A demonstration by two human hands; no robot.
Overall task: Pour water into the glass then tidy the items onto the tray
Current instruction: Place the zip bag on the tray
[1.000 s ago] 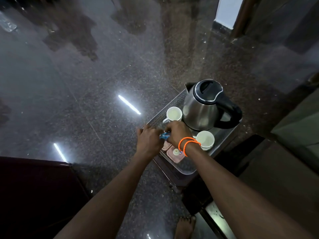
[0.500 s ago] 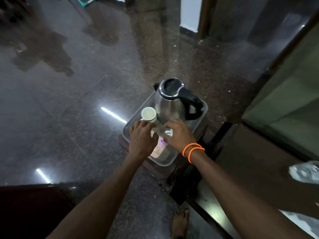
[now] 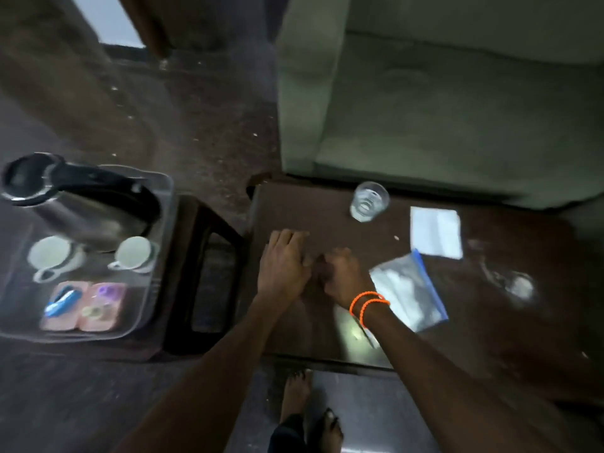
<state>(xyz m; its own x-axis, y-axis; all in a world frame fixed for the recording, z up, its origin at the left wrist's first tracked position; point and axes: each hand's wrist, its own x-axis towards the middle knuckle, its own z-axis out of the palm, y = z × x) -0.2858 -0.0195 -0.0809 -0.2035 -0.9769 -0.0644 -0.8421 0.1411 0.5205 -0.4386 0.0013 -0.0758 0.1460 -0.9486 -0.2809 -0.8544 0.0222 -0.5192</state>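
Observation:
A clear glass (image 3: 369, 201) stands upright on the dark wooden table (image 3: 490, 315), at its far edge. My left hand (image 3: 284, 266) hovers flat over the table's left part with fingers stretched out and nothing in it. Touching it on the right is my right hand (image 3: 343, 276), curled, with orange bands on the wrist; nothing shows in it. The clear plastic tray (image 3: 143, 299) sits on a dark stool to the left. It holds a steel kettle (image 3: 81, 204), two white cups (image 3: 49, 256) (image 3: 134, 253), pink sachets (image 3: 98, 305) and a blue item (image 3: 62, 300).
A zip bag with a blue seal (image 3: 408, 289) lies just right of my right wrist. A white paper (image 3: 436, 235) lies beyond the bag. A green sofa (image 3: 457, 109) stands behind the table. My bare feet (image 3: 297, 393) are on the floor below.
Both hands have left the tray and moved right over the table. The view has swung right, so the tray now sits at the left and the glass has come into sight.

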